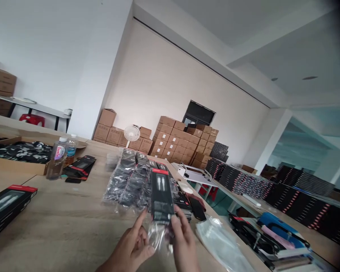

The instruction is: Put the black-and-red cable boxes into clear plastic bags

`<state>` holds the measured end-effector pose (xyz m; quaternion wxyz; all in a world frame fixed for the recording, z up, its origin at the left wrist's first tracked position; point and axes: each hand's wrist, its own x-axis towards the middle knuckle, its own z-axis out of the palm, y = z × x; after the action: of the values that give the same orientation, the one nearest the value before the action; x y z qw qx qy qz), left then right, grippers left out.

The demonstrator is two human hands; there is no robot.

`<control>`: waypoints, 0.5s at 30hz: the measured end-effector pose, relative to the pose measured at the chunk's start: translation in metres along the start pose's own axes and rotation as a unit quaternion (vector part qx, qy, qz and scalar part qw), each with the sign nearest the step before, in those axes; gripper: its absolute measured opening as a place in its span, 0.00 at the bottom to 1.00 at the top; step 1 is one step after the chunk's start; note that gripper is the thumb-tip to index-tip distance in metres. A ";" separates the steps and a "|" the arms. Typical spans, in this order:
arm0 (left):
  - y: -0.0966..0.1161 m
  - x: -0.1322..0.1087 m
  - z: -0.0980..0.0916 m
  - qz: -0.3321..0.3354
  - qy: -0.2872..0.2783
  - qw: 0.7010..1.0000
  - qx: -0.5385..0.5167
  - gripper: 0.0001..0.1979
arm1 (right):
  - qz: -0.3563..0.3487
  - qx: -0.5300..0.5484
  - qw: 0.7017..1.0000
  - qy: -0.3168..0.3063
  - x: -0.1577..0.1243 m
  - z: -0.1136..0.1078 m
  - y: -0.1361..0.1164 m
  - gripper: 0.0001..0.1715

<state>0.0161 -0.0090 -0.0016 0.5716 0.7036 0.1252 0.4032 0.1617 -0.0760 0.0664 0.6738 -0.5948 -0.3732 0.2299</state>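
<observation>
Workroom table (73, 211): one black box up in hand, bagged stock behind

Head view: pale wall (187, 83) at the back, brown cartons (170, 141) stacked against it, white fan (132, 133) in front of some. Rows of black packages (300, 200) run along the right side.

Black box (162, 194) with red top strip is front and centre, above the near part of the table, lower end at a clear plastic bag (158, 236).

Right hand (184, 238) grips the box low on its right edge, thumb on the front. Left hand (133, 241) is at the left side of box and bag, index finger and thumb spread; can't tell if it pinches the plastic.

Pile of bagged black goods (127, 181) just beyond the box. Flat clear bags (221, 241) right of the right hand. Another red-topped box (10, 207) at the left edge. Two bottles (56, 164) by an open carton (14, 166) further left-back.
</observation>
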 end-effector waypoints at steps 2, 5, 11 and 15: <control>-0.003 0.000 -0.002 -0.027 -0.013 0.998 0.061 0.39 | -0.021 -0.047 0.999 0.001 0.037 0.005 -0.022 0.37; -0.008 0.005 -0.001 -0.066 -0.075 0.984 0.145 0.36 | -0.036 -0.131 0.991 0.006 0.098 0.019 -0.043 0.33; -0.036 0.019 0.003 -0.169 -0.136 0.943 0.250 0.32 | -0.022 -0.299 0.954 -0.019 0.170 0.053 -0.054 0.22; -0.045 0.023 0.001 -0.172 -0.146 0.945 0.236 0.31 | -0.079 -0.436 0.896 -0.013 0.180 0.058 -0.069 0.14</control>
<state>0.0443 0.0194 -0.0329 0.4616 0.8373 0.2512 0.1505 0.2185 0.0831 0.1758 0.3580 -0.7945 -0.4906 -0.0022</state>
